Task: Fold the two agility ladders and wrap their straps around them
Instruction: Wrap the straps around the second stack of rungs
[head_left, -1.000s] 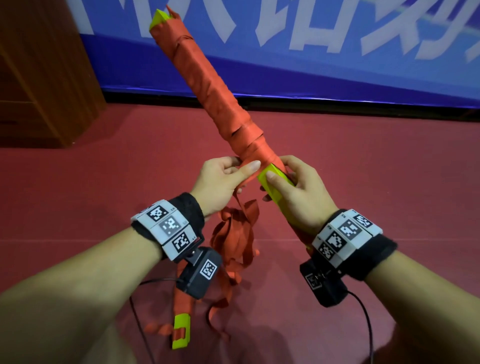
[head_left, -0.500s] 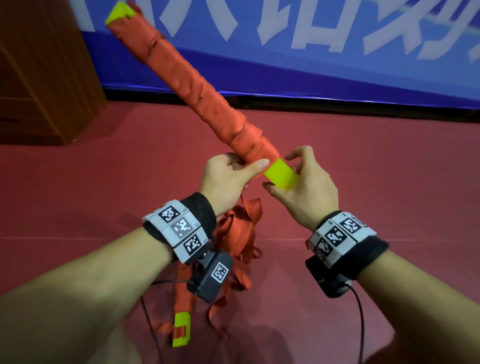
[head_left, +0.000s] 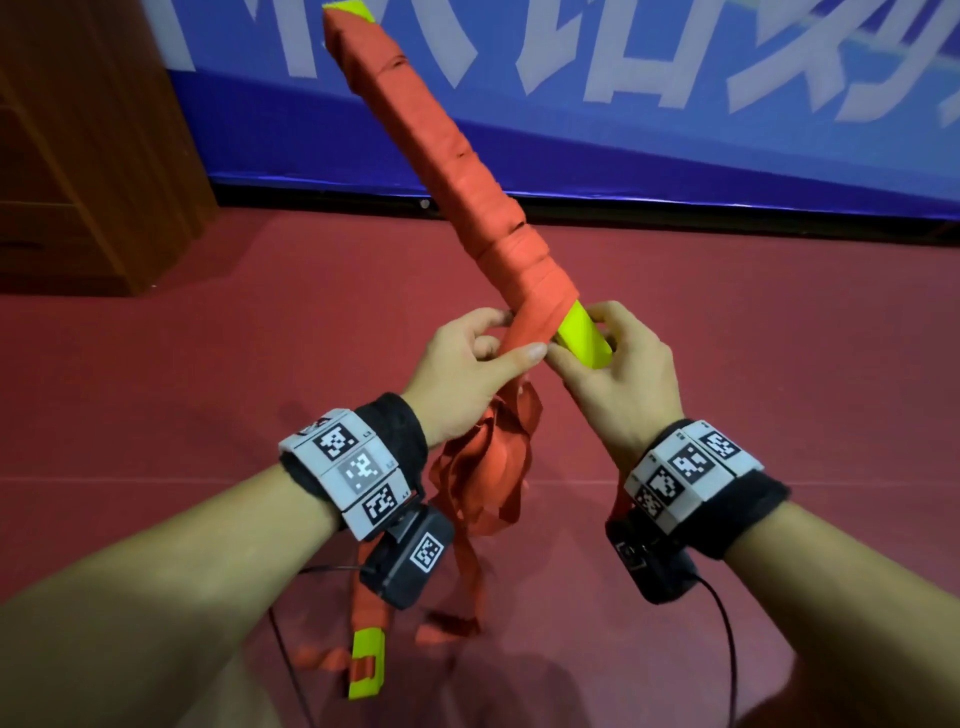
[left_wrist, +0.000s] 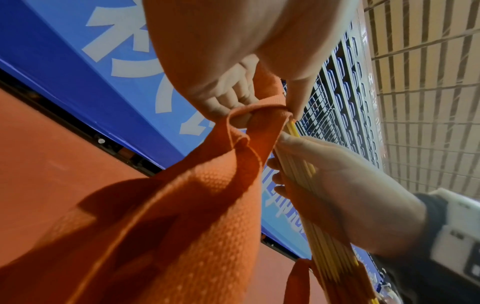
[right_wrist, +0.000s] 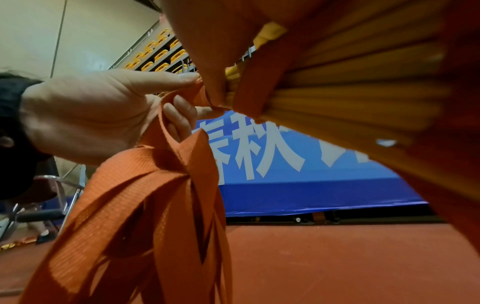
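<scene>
A dull red floor (head_left: 753, 322) fills the lower frame, with a second yellow-runged ladder (head_left: 366, 662) lying at the bottom (straps loose). At centre the left hand (head_left: 462, 374) pinches the orange webbing strap (head_left: 524, 332), and the right hand (head_left: 618, 374) grips the yellow end of the strap-wrapped bundle of ladder rungs (head_left: 447, 156), whose long axis slants toward the upper left. Beyond stand a blue banner (head_left: 675, 130) and a brown wooden cabinet (head_left: 78, 156).

Behind my hands the blue banner (right_wrist: 298, 185) carries large white Chinese characters; in the right wrist view, centre frame, I read only "秋" (right_wrist: 262, 148). My wristbands (head_left: 358, 467) bear square black-and-white code markers, not readable text.
</scene>
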